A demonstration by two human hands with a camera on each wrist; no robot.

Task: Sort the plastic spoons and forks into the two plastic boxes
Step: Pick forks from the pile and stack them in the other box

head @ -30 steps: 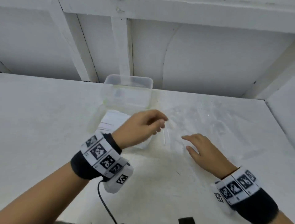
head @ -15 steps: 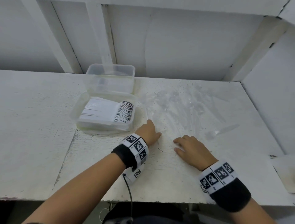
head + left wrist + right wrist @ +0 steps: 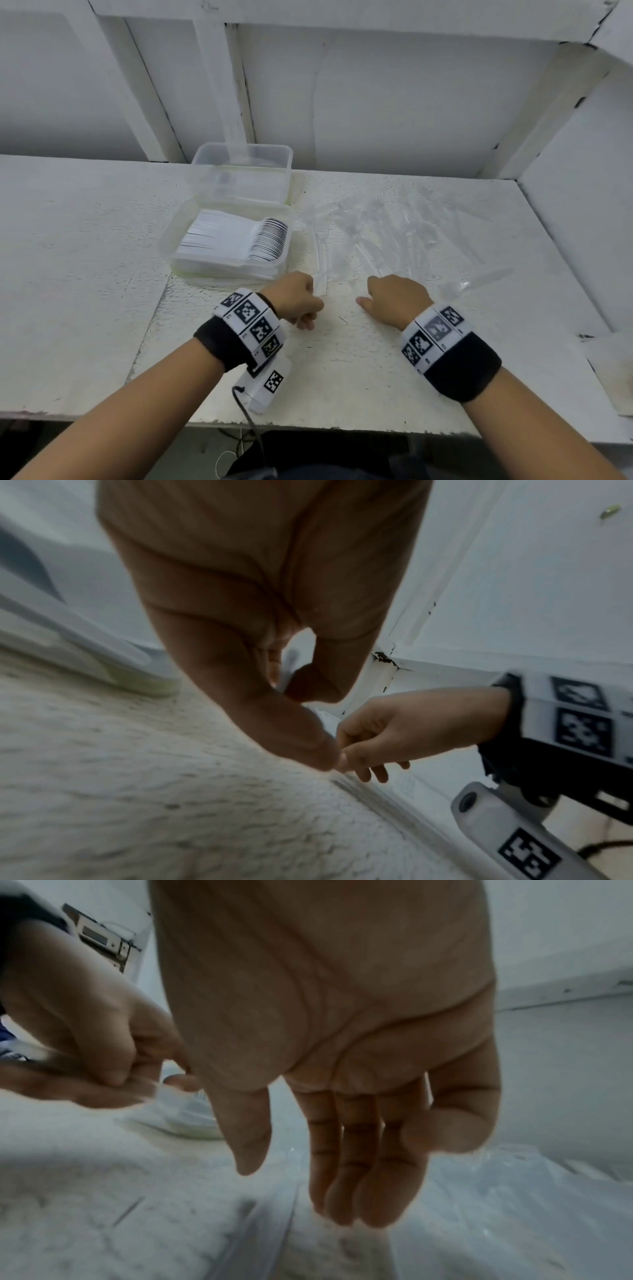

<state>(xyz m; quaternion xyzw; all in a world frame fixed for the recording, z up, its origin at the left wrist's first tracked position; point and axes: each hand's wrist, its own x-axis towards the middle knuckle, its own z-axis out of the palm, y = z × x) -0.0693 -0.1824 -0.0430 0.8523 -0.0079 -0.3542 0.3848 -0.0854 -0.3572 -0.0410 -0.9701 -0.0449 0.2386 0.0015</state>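
Since a moment ago my left hand (image 3: 297, 301) curled, pinching a clear utensil (image 3: 321, 270) for boxing; my right hand (image 3: 397, 299) hovers relaxed, ready.

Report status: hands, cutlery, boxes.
Left hand pinching one clear utensil. Right hand open over loose pile. Near box stacked full, far box looks empty.

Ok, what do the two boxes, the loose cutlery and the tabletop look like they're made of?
Near box and far box: translucent, slightly frosted plastic; the contents show through the walls.
Loose cutlery: clear glossy plastic; it nearly vanishes against the white, showing only glints.
Tabletop: probably painted board; matte white with a rough, stippled, scuffed coat. What lies underneath cannot be told.
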